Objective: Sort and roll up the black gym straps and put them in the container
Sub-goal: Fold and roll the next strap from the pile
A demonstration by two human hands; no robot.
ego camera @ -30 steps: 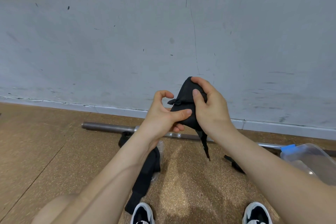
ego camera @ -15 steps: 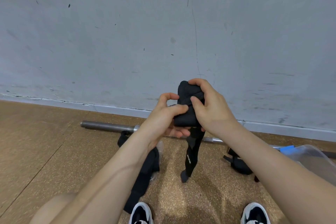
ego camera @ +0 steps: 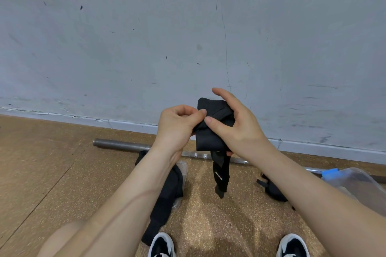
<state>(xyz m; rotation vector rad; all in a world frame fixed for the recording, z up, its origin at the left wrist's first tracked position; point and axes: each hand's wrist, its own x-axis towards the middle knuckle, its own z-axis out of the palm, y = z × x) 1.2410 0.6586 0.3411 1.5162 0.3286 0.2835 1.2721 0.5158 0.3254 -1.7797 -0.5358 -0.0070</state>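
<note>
At the bottom edge, the toes of two black-and-white shoes show, the left shoe (ego camera: 161, 245) and the right shoe (ego camera: 292, 246), standing on a speckled cork-brown floor (ego camera: 62, 173). Both bare forearms reach forward from there.

Under the left forearm a second strap (ego camera: 165, 194) lies slack on the floor. Its long axis runs from just beside the left shoe away toward the wall, and part of it rests on a bit of clear plastic. Right of centre a third strap (ego camera: 273, 190) sits bunched on the floor, half hidden by the right forearm. Near it, at the right edge, is the container (ego camera: 359, 185), clear plastic with a blue clip.

Above these, held in the air between the hands, is the black strap (ego camera: 213, 131), partly wound into a thick bundle that stands roughly upright. Its loose tail (ego camera: 220, 175) hangs straight down toward the floor, with small white lettering along it. The left hand (ego camera: 177, 125) pinches a fold at the bundle's left edge between thumb and forefinger, the other fingers curled. The right hand (ego camera: 236, 125) grips the bundle from the right, thumb pressed across its front and fingers wrapped behind, the index finger lifted clear above the top.

Beyond the hands a steel barbell (ego camera: 125, 145) lies on the floor along the foot of a scuffed grey wall (ego camera: 188, 37).
</note>
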